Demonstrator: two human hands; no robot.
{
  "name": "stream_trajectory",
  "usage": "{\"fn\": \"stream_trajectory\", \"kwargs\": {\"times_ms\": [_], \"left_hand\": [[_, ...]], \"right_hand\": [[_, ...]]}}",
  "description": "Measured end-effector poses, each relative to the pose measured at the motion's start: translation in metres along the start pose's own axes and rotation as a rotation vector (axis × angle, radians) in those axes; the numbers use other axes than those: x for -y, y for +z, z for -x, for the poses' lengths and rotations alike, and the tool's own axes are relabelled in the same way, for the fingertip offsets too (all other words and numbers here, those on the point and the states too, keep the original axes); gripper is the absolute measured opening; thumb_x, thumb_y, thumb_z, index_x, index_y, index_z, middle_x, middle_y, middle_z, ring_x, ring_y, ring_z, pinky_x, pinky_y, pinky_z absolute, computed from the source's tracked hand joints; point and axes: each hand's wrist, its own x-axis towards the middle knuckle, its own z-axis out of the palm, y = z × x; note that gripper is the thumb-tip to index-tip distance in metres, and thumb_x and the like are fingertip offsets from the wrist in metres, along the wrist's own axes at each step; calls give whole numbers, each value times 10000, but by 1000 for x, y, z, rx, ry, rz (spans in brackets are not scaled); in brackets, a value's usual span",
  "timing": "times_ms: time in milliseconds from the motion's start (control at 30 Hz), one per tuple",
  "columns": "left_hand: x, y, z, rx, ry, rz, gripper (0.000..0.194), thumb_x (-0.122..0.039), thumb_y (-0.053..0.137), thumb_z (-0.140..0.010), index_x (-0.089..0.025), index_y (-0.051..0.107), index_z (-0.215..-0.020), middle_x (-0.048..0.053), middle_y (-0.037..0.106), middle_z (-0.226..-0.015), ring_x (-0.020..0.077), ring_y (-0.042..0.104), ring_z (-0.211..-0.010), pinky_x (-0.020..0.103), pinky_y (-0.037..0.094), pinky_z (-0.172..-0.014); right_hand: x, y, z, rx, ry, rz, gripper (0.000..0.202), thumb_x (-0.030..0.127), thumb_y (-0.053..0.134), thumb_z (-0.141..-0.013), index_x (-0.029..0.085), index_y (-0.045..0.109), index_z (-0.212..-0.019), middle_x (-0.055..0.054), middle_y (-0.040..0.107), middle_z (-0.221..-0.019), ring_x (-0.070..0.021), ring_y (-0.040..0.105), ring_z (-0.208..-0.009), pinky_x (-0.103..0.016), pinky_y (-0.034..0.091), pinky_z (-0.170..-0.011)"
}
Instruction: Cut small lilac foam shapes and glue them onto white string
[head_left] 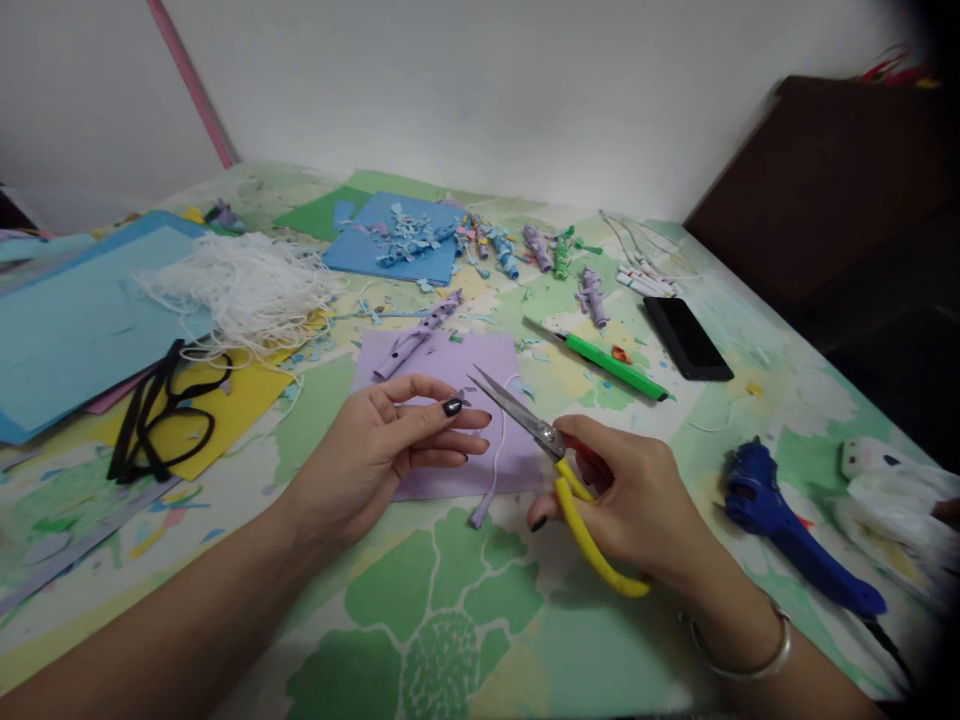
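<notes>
My left hand [401, 430] pinches a small purple paper scrap [466, 396] between thumb and fingers. Yellow-handled scissors [544, 430] are in my right hand [626, 490], their blades slightly apart and pointing toward the scrap. Below both hands lies a sheet of light purple foam or paper [442, 480]. On its far left edge rests a rolled purple tube [409, 345] with dark marks and small cut bits on it. A white string [501, 440] with a purple tassel-like end [482, 512] crosses the sheet's right part.
A green cutter knife [615, 365], a black phone [688, 338] and a blue glue gun [802, 540] lie to the right. White string [244, 285], black glasses [165, 425] and blue sheets [75, 340] are at left. Several decorated rolls [592, 297] stand behind.
</notes>
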Motion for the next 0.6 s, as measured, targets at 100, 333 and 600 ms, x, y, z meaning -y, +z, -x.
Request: {"fn": "stream_trajectory", "kwargs": {"times_ms": [100, 333, 600], "left_hand": [[0, 0, 0, 5, -2, 13, 177, -155, 734, -739, -149, 593, -847, 86, 771, -738, 180, 734, -603, 168, 572, -516], [-2, -1, 2, 23, 65, 80, 78, -112, 679, -741, -123, 639, -808, 110, 773, -799, 203, 745, -750, 204, 598, -656], [0, 8, 10, -88, 222, -199, 134, -123, 756, -716, -148, 626, -740, 67, 776, -753, 226, 746, -788, 235, 616, -683]], "right_hand": [[-1, -1, -2, -12, 63, 35, 294, 401, 708, -678, 199, 591, -858, 67, 426, -540, -107, 387, -495, -231, 280, -486], [-14, -4, -9, -31, 252, 225, 332, 480, 654, -712, 241, 617, -939, 39, 551, -562, -156, 498, -514, -251, 315, -503], [-40, -16, -14, -59, 347, 399, 334, 377, 626, -722, 270, 651, -1037, -4, 666, -677, -208, 591, -585, -255, 309, -481]]}}
